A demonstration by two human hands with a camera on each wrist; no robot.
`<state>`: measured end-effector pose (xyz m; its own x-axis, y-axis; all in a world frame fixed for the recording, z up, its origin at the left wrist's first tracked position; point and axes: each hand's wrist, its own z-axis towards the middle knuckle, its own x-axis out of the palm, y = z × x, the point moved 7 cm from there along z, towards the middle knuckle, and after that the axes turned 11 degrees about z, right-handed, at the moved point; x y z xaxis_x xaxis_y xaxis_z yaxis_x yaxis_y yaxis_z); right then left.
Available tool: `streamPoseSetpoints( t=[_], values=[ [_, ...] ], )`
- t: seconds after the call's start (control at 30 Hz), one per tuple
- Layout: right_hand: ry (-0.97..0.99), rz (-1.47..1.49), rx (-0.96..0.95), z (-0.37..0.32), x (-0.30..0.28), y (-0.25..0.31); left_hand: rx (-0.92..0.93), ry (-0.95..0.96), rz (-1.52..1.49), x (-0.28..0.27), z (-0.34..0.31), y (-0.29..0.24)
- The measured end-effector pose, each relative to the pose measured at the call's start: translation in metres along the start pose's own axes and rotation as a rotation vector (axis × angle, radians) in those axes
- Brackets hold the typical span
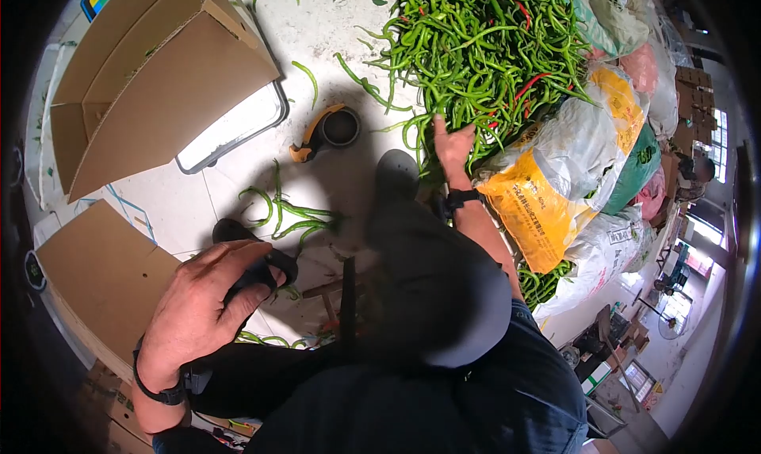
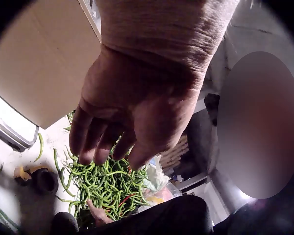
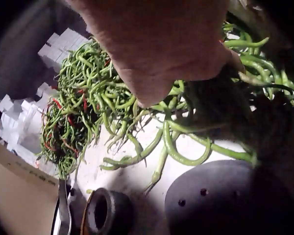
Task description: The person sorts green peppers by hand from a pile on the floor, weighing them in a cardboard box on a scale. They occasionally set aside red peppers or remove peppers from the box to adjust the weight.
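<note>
In the head view, green chilies (image 1: pixel 483 53) lie heaped at one o'clock; the right hand (image 1: pixel 454 146) touches their near edge, its grip impossible to tell. The left hand (image 1: pixel 202 295), at eight o'clock, hangs with loosely bent fingers.

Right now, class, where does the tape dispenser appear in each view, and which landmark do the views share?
Head: the tape dispenser lies above and left of centre.
Left wrist: tape dispenser at the lower left.
Right wrist: tape dispenser at the bottom, left of centre.
Shared landmark: the pile of green peppers.

L hand (image 1: pixel 208 299) palm-down, loosely bent; R hand (image 1: pixel 454 146) farther fwd
</note>
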<state>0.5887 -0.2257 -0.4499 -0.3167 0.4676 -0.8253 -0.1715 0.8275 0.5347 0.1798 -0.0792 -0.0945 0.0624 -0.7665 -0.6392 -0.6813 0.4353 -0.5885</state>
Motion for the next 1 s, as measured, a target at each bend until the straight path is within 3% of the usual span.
streamPoseSetpoints(
  t=[0.07,0.33,0.47,0.53,0.6,0.8,0.87,0.93,1.0],
  values=[
    [0.182,-0.013,0.1,-0.021,0.005,0.028,0.004,0.011,-0.004,0.002,0.002,0.003],
    [0.119,-0.154,0.315,-0.018,0.031,0.041,-0.016,0.046,-0.079,0.013,0.009,0.008],
    [0.052,-0.263,0.204,-0.019,0.019,0.037,-0.031,0.064,-0.068,0.014,0.01,0.005],
    [0.114,-0.072,0.246,-0.011,0.009,0.023,-0.014,0.053,-0.089,0.012,0.011,0.006],
    [0.083,-0.102,0.188,-0.007,-0.001,0.014,-0.014,0.044,-0.084,0.011,0.011,0.005],
    [0.106,-0.055,-0.107,0.015,0.004,-0.001,0.011,0.049,-0.023,0.012,0.017,-0.005],
    [0.13,0.03,-0.035,0.016,-0.03,0.012,0.004,0.036,-0.045,0.009,0.017,-0.007],
    [0.255,0.397,-0.059,0.043,-0.037,-0.014,0.052,0.011,-0.032,0.005,0.015,-0.013],
    [0.367,0.636,0.063,0.046,-0.071,-0.011,0.056,0.01,-0.035,0.004,0.012,-0.017]
  ],
)
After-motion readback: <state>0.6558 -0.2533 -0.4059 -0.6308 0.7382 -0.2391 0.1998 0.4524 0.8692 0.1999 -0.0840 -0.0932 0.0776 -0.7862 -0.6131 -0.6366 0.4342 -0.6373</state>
